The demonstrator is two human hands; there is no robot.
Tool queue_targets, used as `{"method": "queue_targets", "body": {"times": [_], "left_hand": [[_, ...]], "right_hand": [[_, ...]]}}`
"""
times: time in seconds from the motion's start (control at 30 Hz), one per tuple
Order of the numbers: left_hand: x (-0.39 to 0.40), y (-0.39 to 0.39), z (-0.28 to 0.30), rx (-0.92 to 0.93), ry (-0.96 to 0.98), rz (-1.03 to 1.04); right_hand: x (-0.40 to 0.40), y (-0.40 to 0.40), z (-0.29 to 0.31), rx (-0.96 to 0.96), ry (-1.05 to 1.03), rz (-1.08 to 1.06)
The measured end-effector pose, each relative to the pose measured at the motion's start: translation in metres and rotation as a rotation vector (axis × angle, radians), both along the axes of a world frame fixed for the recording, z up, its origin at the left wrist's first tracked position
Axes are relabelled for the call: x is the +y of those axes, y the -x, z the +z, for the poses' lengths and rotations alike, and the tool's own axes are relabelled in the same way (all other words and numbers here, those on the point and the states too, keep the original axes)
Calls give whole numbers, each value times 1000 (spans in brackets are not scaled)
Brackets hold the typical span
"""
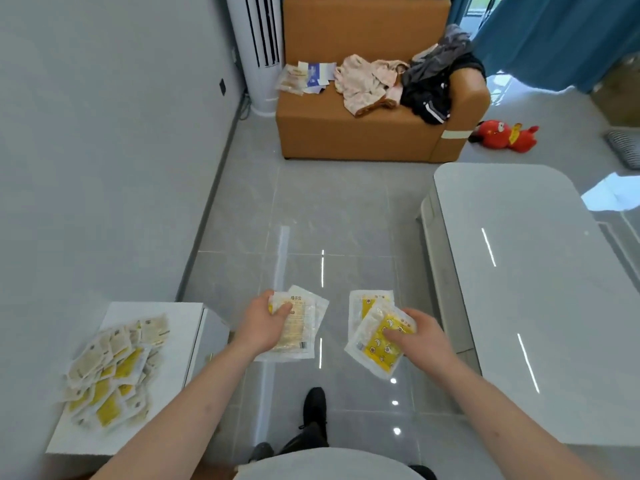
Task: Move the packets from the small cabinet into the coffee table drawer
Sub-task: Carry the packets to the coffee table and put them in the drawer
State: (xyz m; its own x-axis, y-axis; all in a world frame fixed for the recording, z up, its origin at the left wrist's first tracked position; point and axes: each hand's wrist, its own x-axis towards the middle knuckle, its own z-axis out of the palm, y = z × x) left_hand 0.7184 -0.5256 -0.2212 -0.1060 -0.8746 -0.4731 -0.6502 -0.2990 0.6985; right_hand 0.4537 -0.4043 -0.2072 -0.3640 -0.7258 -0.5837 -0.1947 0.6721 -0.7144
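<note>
Head view: your left hand (265,325) and right hand (420,332) each grip packets (299,323). More lie on the cabinet (166,386) at left. The table (540,299) stands right, nearest your right hand; its drawer isn't visible.

A heap of packets (114,375) lies on the small cabinet (166,393).

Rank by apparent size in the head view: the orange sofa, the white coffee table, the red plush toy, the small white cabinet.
1. Glossy white coffee table, though it is nearer the camera.
2. Orange sofa.
3. Small white cabinet.
4. Red plush toy.
</note>
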Motion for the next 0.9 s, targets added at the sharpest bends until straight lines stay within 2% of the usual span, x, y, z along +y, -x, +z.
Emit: {"method": "queue_targets", "body": {"times": [0.27, 0.63, 0.9], "left_hand": [[79, 107, 0, 48, 39, -160], [253, 245, 10, 119, 42, -137], [277, 338, 15, 69, 30, -164]], "right_hand": [[103, 85, 4, -12, 90, -168], [291, 224, 18, -46, 108, -255], [332, 322, 25, -59, 141, -314]]}}
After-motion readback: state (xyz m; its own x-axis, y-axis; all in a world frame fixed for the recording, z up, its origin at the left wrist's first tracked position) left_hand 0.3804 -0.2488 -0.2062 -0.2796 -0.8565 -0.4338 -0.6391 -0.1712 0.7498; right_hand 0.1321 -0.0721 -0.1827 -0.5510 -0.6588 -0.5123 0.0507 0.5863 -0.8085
